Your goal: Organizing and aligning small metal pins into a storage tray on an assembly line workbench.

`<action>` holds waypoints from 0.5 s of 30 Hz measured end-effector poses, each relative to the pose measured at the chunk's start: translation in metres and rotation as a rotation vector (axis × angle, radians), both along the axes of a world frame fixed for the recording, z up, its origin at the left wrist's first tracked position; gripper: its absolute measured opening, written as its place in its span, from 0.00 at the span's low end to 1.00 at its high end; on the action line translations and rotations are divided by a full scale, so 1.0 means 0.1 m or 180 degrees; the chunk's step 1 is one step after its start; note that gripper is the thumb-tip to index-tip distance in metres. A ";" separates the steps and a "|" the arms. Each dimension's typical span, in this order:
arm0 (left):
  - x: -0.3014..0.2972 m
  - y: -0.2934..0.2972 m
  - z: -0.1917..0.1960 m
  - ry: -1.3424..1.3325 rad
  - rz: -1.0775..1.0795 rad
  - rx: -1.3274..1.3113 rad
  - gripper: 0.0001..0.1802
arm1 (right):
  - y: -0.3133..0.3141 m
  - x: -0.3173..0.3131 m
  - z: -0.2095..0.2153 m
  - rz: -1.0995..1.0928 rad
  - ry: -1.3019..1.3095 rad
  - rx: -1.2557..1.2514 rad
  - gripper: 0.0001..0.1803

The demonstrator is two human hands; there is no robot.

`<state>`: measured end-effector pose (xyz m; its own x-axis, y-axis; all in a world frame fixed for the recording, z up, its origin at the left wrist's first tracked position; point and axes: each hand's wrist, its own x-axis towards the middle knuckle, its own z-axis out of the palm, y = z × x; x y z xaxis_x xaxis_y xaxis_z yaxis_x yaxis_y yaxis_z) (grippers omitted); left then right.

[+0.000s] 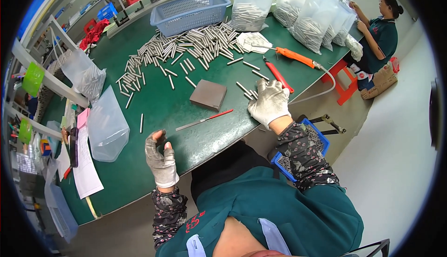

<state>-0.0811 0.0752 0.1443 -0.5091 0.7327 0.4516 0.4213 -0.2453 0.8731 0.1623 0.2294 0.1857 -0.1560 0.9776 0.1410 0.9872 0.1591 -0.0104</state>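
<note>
At the front edge of the green table, my right hand [270, 102] is closed over several short metal pins [248, 94] whose ends stick out on its left side. The glove hides its fingertips. Just beyond lie red-handled pliers [279, 76] and a few more pins. My left hand [161, 160], gloved with bare fingertips, is held above the table edge, thumb and fingers apart and nothing between them. Between the hands lie a flat file with a red handle [205, 120] and a brown-grey square block [208, 94]. One single pin [141, 123] lies beyond my left hand.
A large heap of pins [195, 43] spreads before a blue basket [191, 13]. Filled plastic bags [249, 8] stand at the back; an orange air gun [295, 57] trails a hose at right. Blue bins [321, 140] sit beneath my right arm. Another person [384, 33] sits at far right.
</note>
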 end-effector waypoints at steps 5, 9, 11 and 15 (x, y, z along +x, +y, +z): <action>0.00 -0.03 0.00 0.0002 -0.0048 -0.0139 0.19 | 0.00 0.03 -0.01 0.0083 -0.0107 0.0016 0.29; -0.02 -0.03 -0.04 -0.0022 -0.0134 -0.0112 0.19 | -0.04 0.05 0.00 0.0368 -0.0264 0.0090 0.28; -0.03 -0.04 -0.04 0.0004 -0.0154 -0.0143 0.18 | -0.01 0.07 -0.02 0.0468 -0.0237 0.0183 0.28; -0.03 -0.07 -0.01 0.0017 -0.0263 -0.0284 0.18 | 0.16 0.14 -0.07 0.0611 -0.0118 0.0139 0.28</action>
